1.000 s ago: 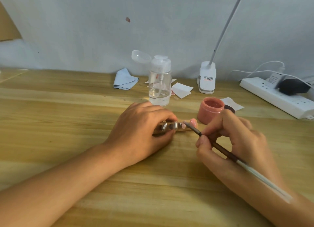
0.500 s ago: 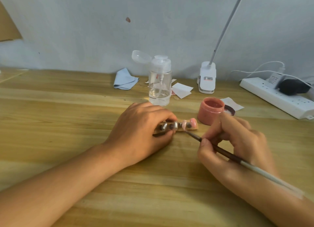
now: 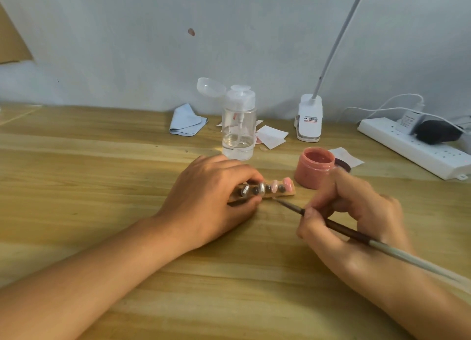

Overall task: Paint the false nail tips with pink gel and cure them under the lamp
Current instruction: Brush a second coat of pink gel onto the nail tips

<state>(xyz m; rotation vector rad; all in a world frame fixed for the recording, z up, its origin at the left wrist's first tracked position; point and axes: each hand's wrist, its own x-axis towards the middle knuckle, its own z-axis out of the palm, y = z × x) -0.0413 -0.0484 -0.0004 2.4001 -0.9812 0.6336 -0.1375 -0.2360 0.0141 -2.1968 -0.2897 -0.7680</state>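
- The left hand (image 3: 211, 199) pinches the left part of the nail-tip holder strip (image 3: 286, 193) between curled fingers and thumb and bears it down on the wooden table (image 3: 102, 174).
- The strip lies mid-table, just near-left of the open pink gel jar (image 3: 314, 167). Its long axis runs left to right, and the free right end points toward the jar.
- The 2 pink tips (image 3: 287, 181) sit at the strip's right end. At least 2 clear tips (image 3: 262, 188) follow to the left. Any further tips are covered by the left fingers.
- The right hand (image 3: 356, 212) grips the brush (image 3: 339, 229) pen-style, with the fingers curled around the dark part of the handle.
- The brush axis runs from near-right to far-left and crosses the strip axis obliquely. The bristle end points far-left and lies just beside the strip's near edge, below the inner pink tip. Contact with the strip cannot be told.
- Governing relation: the nearest clear tip lies just far-left of the bristle end, and the jar lies just far of the right hand. The right hand is nearer to both.
- Judged status: painting is partly done and curing is not yet done. The lamp (image 3: 309, 118) stands far of the jar, with its head out of view.
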